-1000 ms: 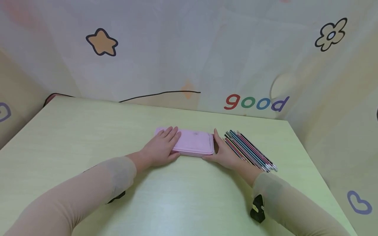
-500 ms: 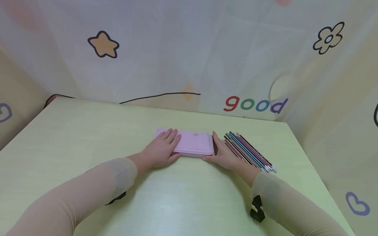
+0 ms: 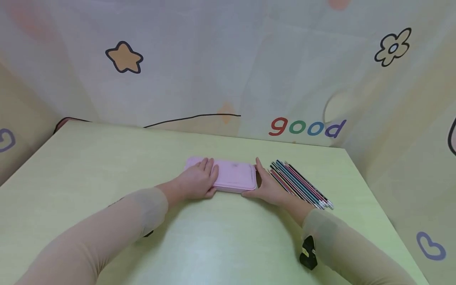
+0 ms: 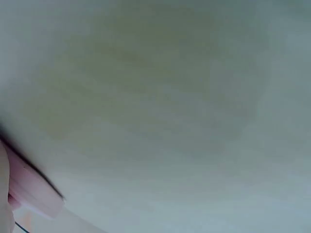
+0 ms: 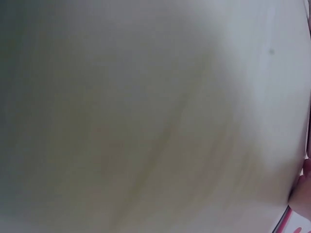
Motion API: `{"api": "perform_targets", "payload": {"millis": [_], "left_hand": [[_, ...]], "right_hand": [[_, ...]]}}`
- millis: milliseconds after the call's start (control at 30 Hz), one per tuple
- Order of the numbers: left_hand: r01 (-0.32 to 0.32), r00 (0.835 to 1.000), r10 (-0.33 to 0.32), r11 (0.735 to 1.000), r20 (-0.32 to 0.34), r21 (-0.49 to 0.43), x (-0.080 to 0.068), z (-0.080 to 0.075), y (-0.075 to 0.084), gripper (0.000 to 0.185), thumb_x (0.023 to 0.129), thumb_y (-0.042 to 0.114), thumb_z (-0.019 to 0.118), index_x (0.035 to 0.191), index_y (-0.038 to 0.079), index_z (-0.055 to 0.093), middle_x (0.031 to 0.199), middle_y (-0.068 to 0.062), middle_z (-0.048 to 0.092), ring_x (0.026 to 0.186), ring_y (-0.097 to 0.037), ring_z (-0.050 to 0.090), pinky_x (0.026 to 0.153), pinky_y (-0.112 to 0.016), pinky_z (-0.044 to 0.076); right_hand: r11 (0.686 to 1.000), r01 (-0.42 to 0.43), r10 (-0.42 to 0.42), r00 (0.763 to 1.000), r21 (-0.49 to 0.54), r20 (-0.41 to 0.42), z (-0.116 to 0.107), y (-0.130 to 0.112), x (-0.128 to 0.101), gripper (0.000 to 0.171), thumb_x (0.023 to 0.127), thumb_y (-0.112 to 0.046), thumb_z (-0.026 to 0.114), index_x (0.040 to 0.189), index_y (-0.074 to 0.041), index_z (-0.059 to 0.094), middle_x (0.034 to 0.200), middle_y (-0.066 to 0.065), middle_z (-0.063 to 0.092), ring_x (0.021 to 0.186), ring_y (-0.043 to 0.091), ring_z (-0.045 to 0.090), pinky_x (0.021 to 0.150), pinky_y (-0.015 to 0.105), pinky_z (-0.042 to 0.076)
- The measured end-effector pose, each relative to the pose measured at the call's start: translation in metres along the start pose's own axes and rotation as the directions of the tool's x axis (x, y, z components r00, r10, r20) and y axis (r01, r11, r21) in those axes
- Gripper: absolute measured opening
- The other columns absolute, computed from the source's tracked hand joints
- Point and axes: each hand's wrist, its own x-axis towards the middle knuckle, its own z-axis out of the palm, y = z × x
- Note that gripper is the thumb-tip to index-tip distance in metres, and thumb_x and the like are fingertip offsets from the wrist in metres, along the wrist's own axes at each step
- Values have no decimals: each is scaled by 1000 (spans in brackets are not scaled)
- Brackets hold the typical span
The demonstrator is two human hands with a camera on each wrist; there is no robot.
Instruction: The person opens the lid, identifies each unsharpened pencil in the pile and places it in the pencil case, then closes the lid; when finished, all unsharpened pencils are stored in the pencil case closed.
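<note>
In the head view a pink pencil case lies closed on the table, its long side across my front. My left hand rests over its left part, fingers stretched on the lid and thumb low at the front edge. At the other end, my right hand holds the short side, thumb at the front corner and forefinger at the back corner. Only a corner of the pencil case shows in the left wrist view, beside a sliver of hand. Fingers of my right hand appear at the right wrist view's edge.
Several striped pencils lie side by side just right of my right hand, partly behind the wrist. The pale table ends at a curtain printed with a star, a flower and the word "good".
My left hand has shifted slightly on the lid, its fingers closer together. The right hand, the pencil case and the pencils stay almost as they were; the head view has tilted a little.
</note>
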Motion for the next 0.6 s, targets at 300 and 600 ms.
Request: {"api": "perform_targets", "payload": {"millis": [300, 600], "left_hand": [[15, 1000, -13, 996, 27, -91, -9, -2, -6, 66, 93, 45, 47, 133, -7, 44, 133, -30, 45, 121, -41, 45, 101, -41, 36], [167, 977, -101, 912, 189, -375, -34, -6, -25, 67, 97, 48, 40, 149, 10, 22, 153, -11, 19, 140, -28, 15, 111, -44, 14]], "right_hand": [[999, 23, -24, 1000, -29, -9, 2, 1, 0, 123, 69, -42, 81, 149, -8, -6, 151, 15, 22, 139, 30, 15, 111, 47, 11], [1000, -5, 5, 1000, 12, -12, 1, 0, -2, 126, 67, -44, 81, 149, -9, -7, 151, 13, 24, 139, 26, 18, 111, 45, 12]]}}
